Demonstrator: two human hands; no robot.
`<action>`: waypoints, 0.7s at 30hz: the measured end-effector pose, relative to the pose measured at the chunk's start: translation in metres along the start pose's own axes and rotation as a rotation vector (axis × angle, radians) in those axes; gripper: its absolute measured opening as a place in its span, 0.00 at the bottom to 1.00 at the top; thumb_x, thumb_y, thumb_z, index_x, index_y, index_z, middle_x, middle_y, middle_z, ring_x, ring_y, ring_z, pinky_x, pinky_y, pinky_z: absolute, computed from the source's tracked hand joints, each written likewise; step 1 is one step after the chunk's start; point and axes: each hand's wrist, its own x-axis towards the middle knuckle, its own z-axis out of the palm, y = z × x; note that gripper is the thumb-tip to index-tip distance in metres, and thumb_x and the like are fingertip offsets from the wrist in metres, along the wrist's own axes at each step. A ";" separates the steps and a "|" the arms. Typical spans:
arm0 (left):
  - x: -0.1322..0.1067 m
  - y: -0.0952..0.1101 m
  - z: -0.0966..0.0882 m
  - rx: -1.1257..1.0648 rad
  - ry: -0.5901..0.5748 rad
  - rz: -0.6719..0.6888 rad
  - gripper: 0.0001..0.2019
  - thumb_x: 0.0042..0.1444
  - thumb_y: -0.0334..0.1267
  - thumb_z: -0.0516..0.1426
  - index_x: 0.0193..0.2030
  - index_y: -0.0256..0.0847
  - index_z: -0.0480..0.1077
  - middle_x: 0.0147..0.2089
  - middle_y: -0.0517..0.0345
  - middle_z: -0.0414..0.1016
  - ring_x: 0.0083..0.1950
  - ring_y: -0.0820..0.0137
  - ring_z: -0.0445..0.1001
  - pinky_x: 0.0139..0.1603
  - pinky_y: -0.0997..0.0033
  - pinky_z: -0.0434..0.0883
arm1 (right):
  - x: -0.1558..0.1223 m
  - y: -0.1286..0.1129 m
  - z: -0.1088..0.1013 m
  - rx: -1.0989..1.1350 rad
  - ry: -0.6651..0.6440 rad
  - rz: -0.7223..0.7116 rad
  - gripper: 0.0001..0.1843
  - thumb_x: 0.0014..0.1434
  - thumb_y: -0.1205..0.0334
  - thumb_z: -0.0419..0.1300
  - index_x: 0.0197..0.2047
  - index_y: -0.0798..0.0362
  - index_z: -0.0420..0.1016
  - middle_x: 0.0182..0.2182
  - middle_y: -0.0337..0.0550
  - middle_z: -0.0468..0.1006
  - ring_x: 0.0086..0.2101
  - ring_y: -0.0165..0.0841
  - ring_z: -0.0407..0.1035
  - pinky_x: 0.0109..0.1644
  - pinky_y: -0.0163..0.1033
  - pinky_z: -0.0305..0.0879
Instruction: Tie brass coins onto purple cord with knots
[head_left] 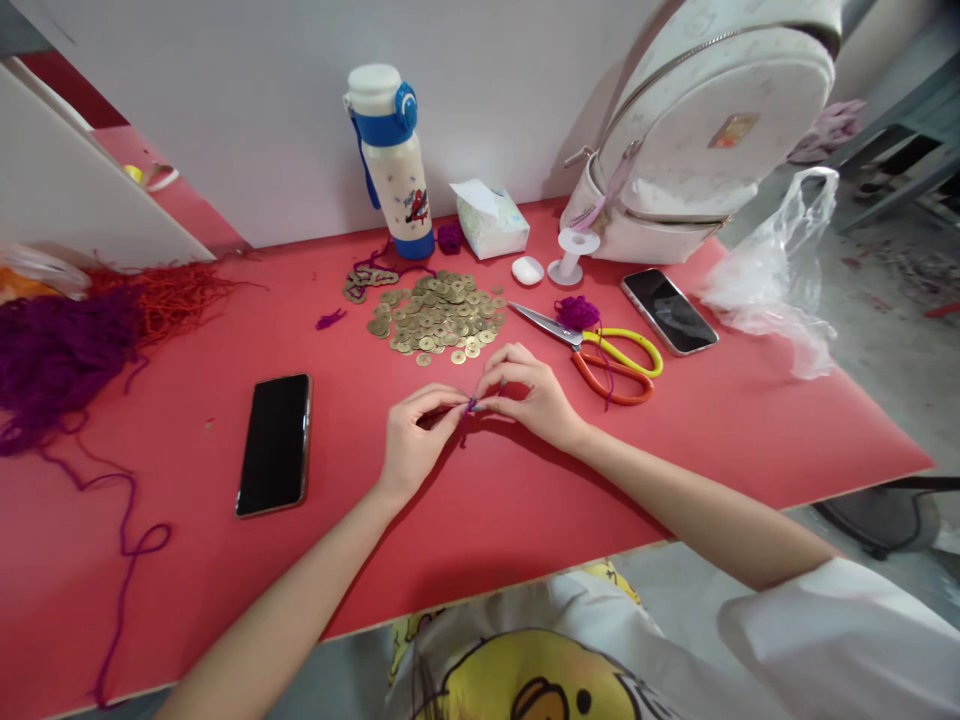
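My left hand (420, 432) and my right hand (529, 395) meet over the red table, both pinching a short piece of purple yarn (465, 425). One loose end of it hangs down between them. Whether a coin is also between my fingertips is too small to tell. Just beyond my hands lies a heap of brass-coloured coins with holes (442, 310). Behind the heap's left side, a string of coins (367, 282) is threaded on purple yarn. Scissors (600, 350) with one yellow and one orange handle lie open to the right, a small purple yarn ball (577, 312) against them.
A black phone (275, 445) lies left, another phone (670, 312) right. At the back stand a bottle (394, 170), a tissue pack (491, 222), a white spool (571, 258) and a white backpack (697, 130). Purple yarn (67, 350) piles at far left; a plastic bag (780, 280) sits right.
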 end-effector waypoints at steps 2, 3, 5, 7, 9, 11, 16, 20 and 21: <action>0.000 -0.002 -0.001 0.000 -0.006 -0.004 0.05 0.55 0.32 0.61 0.30 0.41 0.79 0.33 0.55 0.80 0.35 0.69 0.78 0.39 0.72 0.74 | 0.000 -0.001 0.000 0.020 -0.002 0.025 0.07 0.57 0.57 0.68 0.31 0.50 0.79 0.34 0.42 0.71 0.40 0.36 0.67 0.47 0.44 0.66; 0.001 -0.003 -0.001 -0.001 -0.012 -0.008 0.05 0.55 0.32 0.61 0.31 0.41 0.79 0.34 0.56 0.81 0.36 0.69 0.78 0.39 0.72 0.75 | 0.001 -0.001 0.000 0.039 0.000 0.036 0.08 0.58 0.57 0.68 0.31 0.51 0.79 0.34 0.42 0.71 0.39 0.36 0.67 0.47 0.43 0.66; 0.001 -0.005 -0.001 -0.007 -0.022 -0.019 0.06 0.56 0.32 0.60 0.32 0.42 0.80 0.35 0.56 0.81 0.37 0.69 0.78 0.41 0.72 0.75 | 0.001 -0.001 0.000 0.081 0.004 0.060 0.08 0.59 0.57 0.67 0.31 0.52 0.77 0.34 0.42 0.71 0.39 0.35 0.67 0.45 0.42 0.66; 0.001 -0.006 -0.002 -0.008 -0.028 -0.036 0.06 0.57 0.32 0.60 0.34 0.42 0.80 0.37 0.55 0.81 0.38 0.69 0.79 0.41 0.72 0.75 | 0.001 -0.002 0.000 0.108 -0.002 0.088 0.08 0.60 0.57 0.65 0.33 0.52 0.75 0.35 0.42 0.71 0.38 0.34 0.67 0.44 0.41 0.66; 0.001 -0.007 -0.001 -0.002 -0.023 -0.050 0.06 0.57 0.32 0.60 0.35 0.41 0.80 0.38 0.55 0.81 0.38 0.69 0.79 0.39 0.72 0.75 | 0.001 -0.002 0.000 0.118 -0.014 0.114 0.07 0.63 0.59 0.61 0.35 0.52 0.73 0.36 0.42 0.71 0.37 0.33 0.67 0.42 0.39 0.66; 0.000 -0.007 -0.001 -0.007 -0.007 -0.064 0.05 0.56 0.33 0.60 0.34 0.41 0.80 0.38 0.54 0.81 0.37 0.69 0.78 0.35 0.74 0.75 | 0.001 -0.003 0.002 0.112 -0.023 0.128 0.06 0.65 0.60 0.57 0.36 0.52 0.69 0.36 0.42 0.70 0.36 0.31 0.67 0.40 0.37 0.65; 0.000 -0.007 0.001 -0.081 0.000 -0.116 0.06 0.56 0.36 0.61 0.35 0.40 0.80 0.37 0.55 0.80 0.28 0.73 0.74 0.24 0.76 0.70 | -0.001 -0.005 0.004 0.107 -0.039 0.121 0.04 0.66 0.61 0.55 0.40 0.52 0.66 0.35 0.40 0.71 0.34 0.29 0.66 0.39 0.36 0.65; 0.001 -0.006 0.001 -0.075 -0.005 -0.121 0.06 0.56 0.37 0.61 0.35 0.40 0.80 0.37 0.54 0.80 0.29 0.72 0.75 0.26 0.76 0.71 | -0.002 -0.007 0.003 0.232 -0.134 0.209 0.09 0.64 0.55 0.59 0.40 0.52 0.69 0.28 0.36 0.69 0.27 0.28 0.64 0.33 0.35 0.63; 0.001 -0.006 0.001 -0.062 -0.003 -0.115 0.06 0.56 0.36 0.61 0.34 0.40 0.80 0.37 0.54 0.80 0.32 0.71 0.76 0.29 0.75 0.72 | -0.002 -0.007 0.002 0.277 -0.161 0.242 0.11 0.64 0.53 0.59 0.39 0.53 0.69 0.27 0.36 0.69 0.26 0.27 0.63 0.31 0.34 0.62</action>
